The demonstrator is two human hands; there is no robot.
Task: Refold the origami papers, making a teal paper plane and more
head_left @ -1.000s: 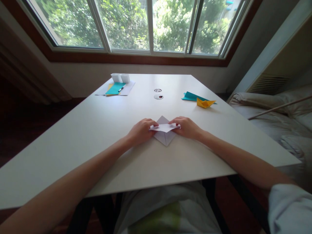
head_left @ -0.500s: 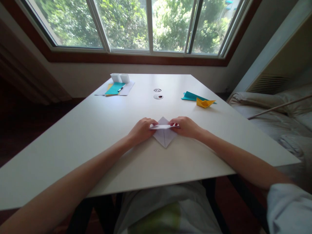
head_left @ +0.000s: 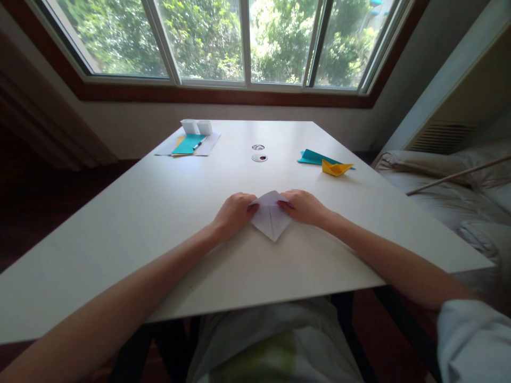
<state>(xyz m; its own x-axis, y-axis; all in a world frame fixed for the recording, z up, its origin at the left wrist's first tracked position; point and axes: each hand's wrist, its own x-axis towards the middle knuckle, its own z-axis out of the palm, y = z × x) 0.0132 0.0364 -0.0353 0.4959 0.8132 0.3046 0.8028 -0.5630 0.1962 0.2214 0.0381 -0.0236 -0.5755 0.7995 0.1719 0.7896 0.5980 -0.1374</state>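
Note:
A folded sheet of white paper lies before me on the white table, diamond-shaped, one corner pointing toward me and a crease running down its middle. My left hand is closed on its left corner, thumb on top. On the opposite corner my right hand pinches the paper in the same way. The upper part of the diamond lies fairly flat between both hands. Fingers under or behind the paper are hidden.
On the table, a yellow paper boat and a teal paper plane stand at the right. Back left are teal paper, a pen and white containers. Two round discs sit mid-table.
The raised horizontal flap between my hands has flattened toward the far side. Both thumbs now press on the paper, which has shifted slightly to the right.

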